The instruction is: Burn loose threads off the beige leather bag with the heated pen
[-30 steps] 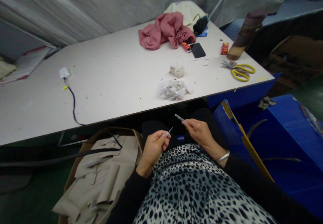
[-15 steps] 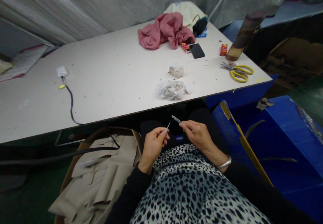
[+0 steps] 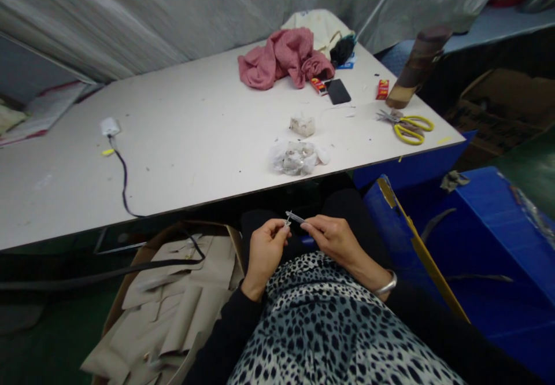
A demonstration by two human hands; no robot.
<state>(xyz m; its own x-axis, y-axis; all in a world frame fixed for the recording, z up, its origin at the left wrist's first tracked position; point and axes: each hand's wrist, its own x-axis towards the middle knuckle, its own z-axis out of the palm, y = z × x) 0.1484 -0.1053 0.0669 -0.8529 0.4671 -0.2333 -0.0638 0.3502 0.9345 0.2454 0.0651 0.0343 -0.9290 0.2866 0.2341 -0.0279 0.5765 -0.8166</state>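
Above my lap, my left hand pinches a tiny pale, thin piece between thumb and fingertips. My right hand is closed on a slim silvery-grey strip, which points left. The strip's tip meets or overlaps the pale piece; whether they touch, I cannot tell. Both small items lack the detail to show their kind. In front of my hands, near the table's edge, lie a crumpled clear plastic bag and a small whitish block.
Yellow-handled scissors, a brown bottle, a black flat item and pink cloth rest on the white table. Left of my lap, a carton holds beige pieces; a blue bin stands right. A dark cable crosses the table edge.
My right hand has moved left and slightly down, bringing the strip's tip to the pale piece. Earlier a gap separated them. My left hand has barely shifted.
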